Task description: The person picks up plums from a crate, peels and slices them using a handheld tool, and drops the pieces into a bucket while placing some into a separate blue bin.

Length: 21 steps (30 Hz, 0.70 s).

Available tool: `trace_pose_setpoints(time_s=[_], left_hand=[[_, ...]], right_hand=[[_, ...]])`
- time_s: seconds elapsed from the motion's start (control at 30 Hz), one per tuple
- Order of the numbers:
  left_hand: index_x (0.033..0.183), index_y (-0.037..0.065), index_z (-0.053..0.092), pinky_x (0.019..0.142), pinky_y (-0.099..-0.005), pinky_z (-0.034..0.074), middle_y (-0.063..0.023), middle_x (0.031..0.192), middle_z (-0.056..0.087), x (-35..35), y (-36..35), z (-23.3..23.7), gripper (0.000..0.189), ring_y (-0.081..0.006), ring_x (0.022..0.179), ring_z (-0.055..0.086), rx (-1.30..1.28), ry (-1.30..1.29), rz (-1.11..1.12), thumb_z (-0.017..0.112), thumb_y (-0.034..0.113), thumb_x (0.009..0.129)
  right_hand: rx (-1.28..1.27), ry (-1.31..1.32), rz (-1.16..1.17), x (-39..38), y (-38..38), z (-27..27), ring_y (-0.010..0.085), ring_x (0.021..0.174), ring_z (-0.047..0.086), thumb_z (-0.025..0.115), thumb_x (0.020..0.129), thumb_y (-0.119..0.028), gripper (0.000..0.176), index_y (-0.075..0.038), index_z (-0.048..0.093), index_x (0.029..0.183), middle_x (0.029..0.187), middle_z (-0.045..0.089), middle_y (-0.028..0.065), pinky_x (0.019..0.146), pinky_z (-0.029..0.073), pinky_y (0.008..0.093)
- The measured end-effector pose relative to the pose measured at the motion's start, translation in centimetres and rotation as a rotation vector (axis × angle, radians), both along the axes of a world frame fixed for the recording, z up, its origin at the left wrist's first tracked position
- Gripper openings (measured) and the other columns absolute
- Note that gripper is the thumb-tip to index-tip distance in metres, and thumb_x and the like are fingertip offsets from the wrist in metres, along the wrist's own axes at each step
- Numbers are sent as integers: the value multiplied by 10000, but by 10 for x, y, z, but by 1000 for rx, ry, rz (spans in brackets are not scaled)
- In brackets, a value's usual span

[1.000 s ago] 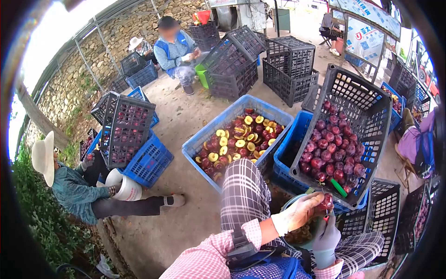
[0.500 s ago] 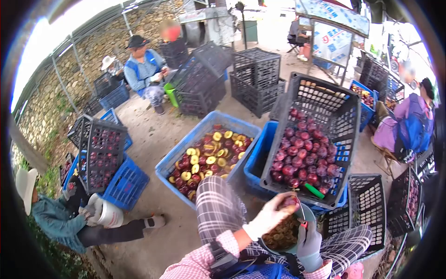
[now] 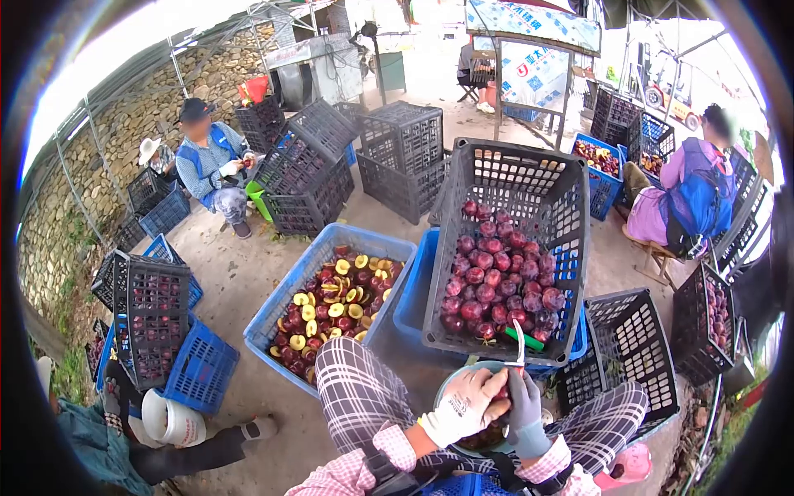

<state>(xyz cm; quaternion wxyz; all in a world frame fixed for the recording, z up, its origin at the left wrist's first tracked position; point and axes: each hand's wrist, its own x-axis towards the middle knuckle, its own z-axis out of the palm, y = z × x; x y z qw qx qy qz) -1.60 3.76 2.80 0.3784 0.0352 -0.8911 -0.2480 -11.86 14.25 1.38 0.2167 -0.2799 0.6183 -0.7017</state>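
Note:
My left hand (image 3: pixel 463 407), in a white glove, is closed around a dark red plum (image 3: pixel 501 396). Pressed close on its right is my right hand (image 3: pixel 527 416) in a grey glove, its fingers wrapped round a small knife (image 3: pixel 520 345) with a curved blade pointing up and away. Both hands are over a bucket (image 3: pixel 447 383) between my knees, which largely hide its contents. Just beyond stands a black crate (image 3: pixel 436 273) of whole plums (image 3: pixel 496 273). A green-handled tool (image 3: pixel 526 340) lies at its near edge.
A blue tub (image 3: pixel 269 326) of halved plums (image 3: pixel 335 298) stands left of the crate. Another black crate (image 3: pixel 637 347) is at my right knee, near a pink container (image 3: pixel 633 467). Co-workers sit at left (image 3: pixel 211 161) and right (image 3: pixel 686 182), among stacked crates (image 3: pixel 405 140).
My right hand has come up against my left at the plum, and the knife blade now stands farther above my hands. The whole view has shifted, with the crates appearing farther left.

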Motion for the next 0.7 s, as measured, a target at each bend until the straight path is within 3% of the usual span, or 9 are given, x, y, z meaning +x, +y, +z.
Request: trace_pose_setpoints(time_s=[0.07,0.2,0.27,0.33,0.4,0.47,0.53,0.6,0.7], left_hand=[[1238,42,554,702,-453,502,-179,942,636,-7,2,0,358,-386,815,625,268,80,10,632,201,927],[1132,-6,562,751,-401,543,-205,987,679,-14,18,8,193,-356,848,685,455,153,114,480,140,1034],[1117,1,557,745,-394,535,-200,981,678,-17,23,11,191,-327,832,682,603,148,125,447,142,1050],[1024,-6,577,778,-356,515,-148,903,656,-23,28,9,261,-256,815,653,728,144,189,409,189,1070],[970,6,599,756,-326,504,-108,859,643,-26,30,8,353,-220,778,627,878,187,223,414,289,1071],[943,42,619,727,-295,491,-66,813,630,-25,19,-17,439,-175,738,601,1203,96,150,415,415,1054],[924,81,634,615,-287,462,-41,781,621,-26,12,-19,484,-147,689,577,1296,149,212,433,509,1028],[992,65,646,676,-352,518,-43,882,656,-14,-5,9,491,-198,751,625,2134,95,187,469,523,1015],[1023,77,637,553,-288,410,-50,828,643,-6,-10,10,513,-156,637,555,2112,166,-147,425,544,1025]], right_hand=[[-62,-403,-27,7,-8,18,71,841,576,549,1023,-165,187,-16,638,1094,943,656,11,703,467,235],[-35,-143,-75,11,-8,29,55,802,504,549,1001,-98,109,-15,589,1060,896,594,-5,684,437,219],[-28,4,-121,14,-11,41,61,803,522,543,992,-85,112,-10,589,1061,885,603,-2,673,449,231],[90,186,-112,12,-5,45,89,662,571,616,943,-102,148,15,584,1027,740,638,52,569,471,285],[203,488,-147,11,-3,44,117,613,588,643,930,-131,177,16,583,1010,702,632,80,555,481,300],[153,504,-93,9,-7,44,156,595,599,639,937,-132,153,-6,583,1002,735,634,55,569,483,282],[34,45,-36,9,-13,44,154,557,563,599,971,-155,121,-38,586,997,747,607,21,537,442,258],[-104,-569,35,2,-14,41,82,506,429,493,1039,-281,213,-100,580,969,684,500,-18,467,331,249],[-6,-675,75,-3,-11,50,99,493,432,469,1038,-329,255,-86,545,1051,709,508,0,461,326,239]])
